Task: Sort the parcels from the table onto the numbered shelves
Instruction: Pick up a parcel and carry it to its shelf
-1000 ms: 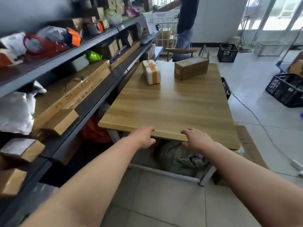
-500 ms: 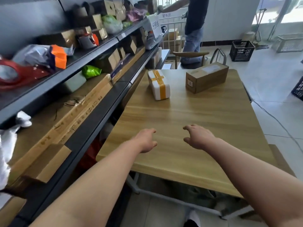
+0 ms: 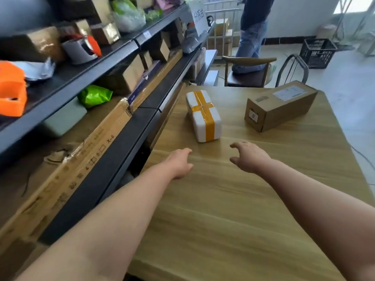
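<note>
A white foam parcel (image 3: pixel 204 115) crossed with yellow tape lies on the wooden table (image 3: pixel 233 199), near its left edge. To its right lies a long brown cardboard box (image 3: pixel 280 106) with a white label on top. My left hand (image 3: pixel 179 162) hovers over the table just short of the foam parcel, fingers apart and empty. Level with it, my right hand (image 3: pixel 248 157) is also spread and empty. Neither hand touches a parcel.
Dark metal shelves (image 3: pixel 129 122) run along the left, packed with boxes, bags and a long flat carton (image 3: pixel 67 171). A chair (image 3: pixel 247 71) stands behind the table. A person (image 3: pixel 253 27) stands further back, and a black crate (image 3: pixel 317 52) sits on the floor.
Both hands have moved forward from the table's near edge to just before the foam parcel. The view has closed in on the two parcels.
</note>
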Demonstrator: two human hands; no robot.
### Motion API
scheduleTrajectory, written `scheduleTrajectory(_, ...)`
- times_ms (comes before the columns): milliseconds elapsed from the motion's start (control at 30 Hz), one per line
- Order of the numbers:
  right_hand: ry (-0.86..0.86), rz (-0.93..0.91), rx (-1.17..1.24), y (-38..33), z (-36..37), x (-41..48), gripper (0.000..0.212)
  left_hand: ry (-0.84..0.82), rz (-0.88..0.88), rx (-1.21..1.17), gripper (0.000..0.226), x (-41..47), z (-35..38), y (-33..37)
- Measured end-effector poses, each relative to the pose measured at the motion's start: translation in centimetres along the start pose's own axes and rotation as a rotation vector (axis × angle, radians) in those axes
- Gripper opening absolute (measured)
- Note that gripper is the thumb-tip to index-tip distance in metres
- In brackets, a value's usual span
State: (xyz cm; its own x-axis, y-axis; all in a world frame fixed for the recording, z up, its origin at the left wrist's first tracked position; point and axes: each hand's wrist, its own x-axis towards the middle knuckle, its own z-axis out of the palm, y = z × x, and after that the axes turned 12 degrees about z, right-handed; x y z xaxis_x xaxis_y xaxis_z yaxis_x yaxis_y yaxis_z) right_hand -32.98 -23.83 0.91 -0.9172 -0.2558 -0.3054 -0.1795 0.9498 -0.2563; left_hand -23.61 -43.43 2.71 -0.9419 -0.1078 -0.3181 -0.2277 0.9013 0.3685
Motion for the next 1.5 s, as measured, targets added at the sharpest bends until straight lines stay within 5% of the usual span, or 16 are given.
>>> scheduleTrajectory(400, 0.077, 0.132, 0.202, -7.1, 1.3, 16.8, 0.055, 0.146, 0.055, -0.35, 0.059, 19.3, -2.9, -4.6)
scheduleTrajectory(667, 0.076, 0.245, 0.485, -8.8, 3.1, 21.6, 0.056, 0.182, 0.04, -0.479, 0.068, 24.7, -0.9, -5.4)
scheduleTrajectory(1067, 0.02, 0.306, 0.484, -7.0, 1.8, 18.5, 0.057, 0.131, -0.025, -0.418, 0.067, 23.0, -0.4, -3.6)
scheduleTrajectory(1500, -0.047, 0.296, 0.41, -1.0, 4.8, 3.8, 0.063, 0.067, -0.105, -0.482, 0.069, 8.0, 5.8, 1.4)
